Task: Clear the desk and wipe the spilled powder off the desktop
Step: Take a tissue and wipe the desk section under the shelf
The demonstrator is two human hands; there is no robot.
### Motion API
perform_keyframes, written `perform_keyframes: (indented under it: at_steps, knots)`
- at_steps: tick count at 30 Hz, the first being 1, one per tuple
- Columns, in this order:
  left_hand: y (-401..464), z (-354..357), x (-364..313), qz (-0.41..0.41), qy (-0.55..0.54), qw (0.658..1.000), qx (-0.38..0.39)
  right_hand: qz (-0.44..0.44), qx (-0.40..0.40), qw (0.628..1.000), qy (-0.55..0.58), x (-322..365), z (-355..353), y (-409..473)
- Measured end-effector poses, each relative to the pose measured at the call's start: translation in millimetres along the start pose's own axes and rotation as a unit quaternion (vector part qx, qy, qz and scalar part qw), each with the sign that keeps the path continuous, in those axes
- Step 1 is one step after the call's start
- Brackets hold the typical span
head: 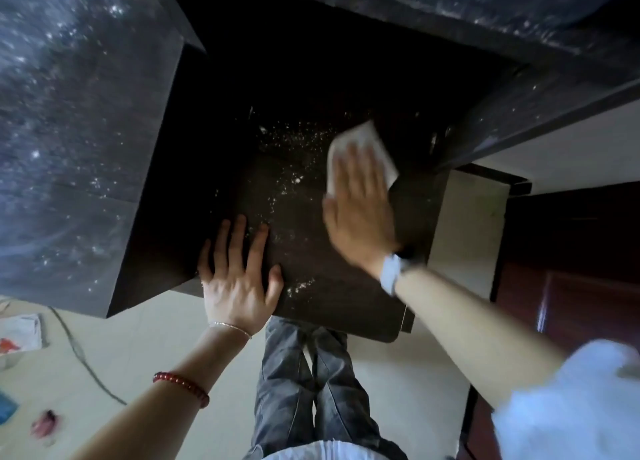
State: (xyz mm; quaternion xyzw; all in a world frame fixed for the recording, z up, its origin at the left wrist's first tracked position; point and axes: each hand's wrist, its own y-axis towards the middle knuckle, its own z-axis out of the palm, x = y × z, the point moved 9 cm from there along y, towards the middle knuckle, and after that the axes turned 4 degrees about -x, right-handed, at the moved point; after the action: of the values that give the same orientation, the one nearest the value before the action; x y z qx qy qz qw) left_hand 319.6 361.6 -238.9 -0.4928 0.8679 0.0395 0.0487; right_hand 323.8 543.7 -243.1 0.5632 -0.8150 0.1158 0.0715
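The right hand (358, 196) lies flat with fingers stretched out, pressing a folded white cloth (363, 147) down onto the dark brown wooden tabletop (329, 286); the cloth sticks out beyond the fingertips and is pinned under the palm rather than gripped, and the hand is blurred. A white wristband (391, 274) sits on that wrist.

The left hand (239, 279) holds nothing: it rests spread open, palm down, at the near left corner of the tabletop, its fingers reaching onto the surface.

The spilled white powder (291, 161) lies scattered in specks between the two hands, thickest just to the left of the cloth and trailing down toward the left hand's fingertips, with a small patch (301, 286) just right of the left thumb, near the front edge.

Left of the left hand rises a dark speckled side panel (69, 130) dusted with white flecks. Beyond the right hand runs a dark upper shelf (450, 5).

No containers can be made out on the tabletop.
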Motion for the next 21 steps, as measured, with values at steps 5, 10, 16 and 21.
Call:
perform_keyframes:
  at_steps: [5,10,16,21]
  knots:
    - [0.2,-0.6,1.0,-0.006,-0.005,1.000,-0.004,0.135,0.009,0.991,-0.017,-61.9,-17.4,31.8]
    - [0.2,0.2,1.2,-0.008,-0.013,1.000,0.002,0.241,0.001,0.971,0.007,-71.1,-22.8,42.5]
    - [0.4,-2.6,0.8,-0.012,-0.017,1.000,-0.008,0.198,0.030,0.980,-0.022,-60.9,-15.9,15.8]
    - [0.5,-2.1,1.3,-0.012,-0.017,1.000,-0.013,0.237,0.014,0.972,-0.003,-74.4,-16.2,44.5]
